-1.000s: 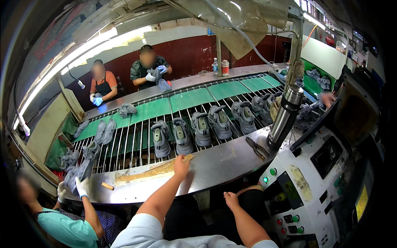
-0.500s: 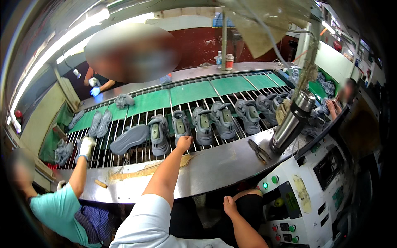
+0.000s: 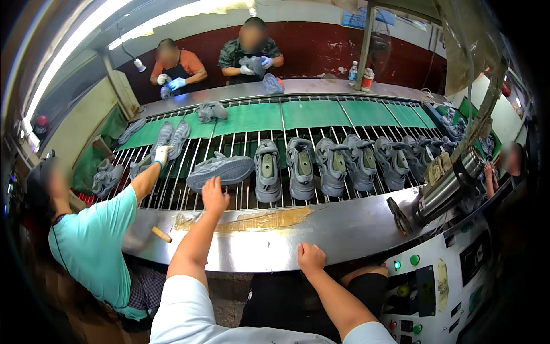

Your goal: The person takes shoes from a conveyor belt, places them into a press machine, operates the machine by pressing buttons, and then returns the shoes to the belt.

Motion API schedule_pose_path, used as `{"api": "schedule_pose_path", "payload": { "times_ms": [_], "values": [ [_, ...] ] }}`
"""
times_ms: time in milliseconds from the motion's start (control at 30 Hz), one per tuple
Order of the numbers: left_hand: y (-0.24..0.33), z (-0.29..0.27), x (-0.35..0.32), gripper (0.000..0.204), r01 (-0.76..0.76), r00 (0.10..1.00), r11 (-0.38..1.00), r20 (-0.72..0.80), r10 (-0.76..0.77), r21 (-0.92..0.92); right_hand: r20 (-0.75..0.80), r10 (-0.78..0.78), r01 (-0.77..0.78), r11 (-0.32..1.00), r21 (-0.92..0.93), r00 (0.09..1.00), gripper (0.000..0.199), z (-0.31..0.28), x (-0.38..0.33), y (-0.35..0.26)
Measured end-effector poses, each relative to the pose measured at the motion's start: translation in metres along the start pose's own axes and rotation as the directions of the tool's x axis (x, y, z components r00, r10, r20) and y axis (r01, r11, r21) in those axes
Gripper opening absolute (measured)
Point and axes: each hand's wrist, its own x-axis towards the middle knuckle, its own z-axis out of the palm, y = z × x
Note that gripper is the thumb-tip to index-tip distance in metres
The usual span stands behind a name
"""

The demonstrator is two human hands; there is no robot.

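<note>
A grey sneaker (image 3: 220,171) lies on its side across the metal rods of the conveyor, its sole facing me. My left hand (image 3: 215,198) is at the near edge of that sole, fingers stretched toward it; whether they touch cannot be made out. To its right, several grey sneakers stand upright in a row with their heels toward me, among them one sneaker (image 3: 267,172) with a green last inside. My right hand (image 3: 311,257) is curled closed by the front edge of the steel table (image 3: 258,249), with nothing visible in it.
At my left a co-worker's gloved hand (image 3: 162,155) reaches to shoes on the rods. Two people work beyond the conveyor. On the right are pliers (image 3: 399,216), a tilted steel flask (image 3: 450,192) and a control panel (image 3: 441,275). A small yellowish-handled tool (image 3: 161,234) lies at left.
The view has turned left. My left hand has moved left from an upright sneaker to the one lying on its side. My right hand has risen from my lap to the table edge.
</note>
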Motion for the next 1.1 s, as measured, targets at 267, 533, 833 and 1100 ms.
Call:
{"api": "schedule_pose_path", "payload": {
  "times_ms": [267, 533, 833, 1100],
  "values": [
    [-0.038, 0.040, 0.057, 0.094, -0.272, 0.862, 0.887, 0.503, 0.052, 0.374, -0.040, 0.018, -0.024, 0.991, -0.132, 0.999, 0.025, 0.003, 0.000, 0.006],
    [-0.052, 0.067, 0.052, 0.093, -0.153, 0.882, 0.828, 0.453, -0.133, 0.540, -0.113, -0.025, 0.014, 0.996, -0.091, 0.993, 0.023, 0.003, 0.000, 0.000],
    [-0.010, -0.095, 0.074, 0.100, 0.354, 0.765, 0.935, 0.565, -0.309, 0.032, -0.155, -0.043, 0.031, 0.997, -0.074, 0.987, 0.022, 0.002, -0.004, -0.003],
    [-0.038, -0.200, -0.134, 0.066, 0.693, 0.636, 0.020, 0.597, -0.490, -0.721, 0.063, 0.228, -0.237, 0.946, 0.221, 0.972, 0.028, -0.006, -0.010, -0.004]
  ]
}}
